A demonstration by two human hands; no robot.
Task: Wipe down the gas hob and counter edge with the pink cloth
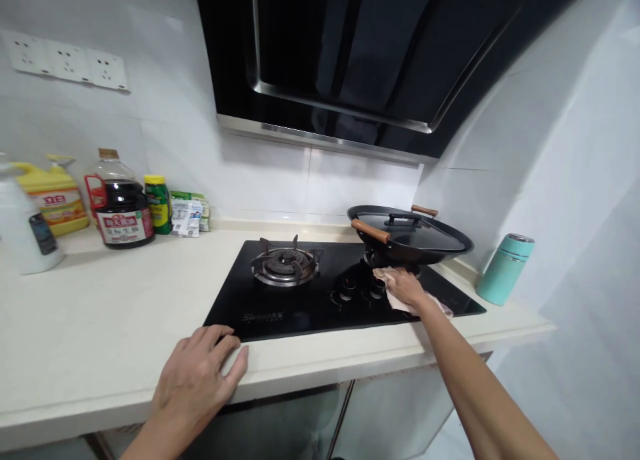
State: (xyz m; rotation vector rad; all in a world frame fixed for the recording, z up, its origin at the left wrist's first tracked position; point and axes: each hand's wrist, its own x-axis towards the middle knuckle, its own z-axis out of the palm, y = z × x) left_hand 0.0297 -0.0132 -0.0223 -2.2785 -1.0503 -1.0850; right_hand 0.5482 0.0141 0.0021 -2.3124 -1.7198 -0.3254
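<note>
My right hand (406,288) presses a pale pink cloth (400,304) onto the black glass gas stove (300,310), just right of the two control knobs (347,288). Part of the cloth spreads out beneath my wrist toward the stove's right front. My left hand (203,367) rests on the counter edge at the stove's front left corner, fingers spread and holding nothing. Above my right hand a black wok (425,252) with a lid (407,230) and wooden handles sits on the right burner. The left burner (286,263) has a bare pan support.
A turquoise flask (506,268) stands on the counter right of the stove. To the left are a soy sauce jug (124,213), a green jar (158,205), packets (189,215), a yellow detergent bottle (57,197) and a white bottle (23,227). A black range hood (340,53) overhangs the stove.
</note>
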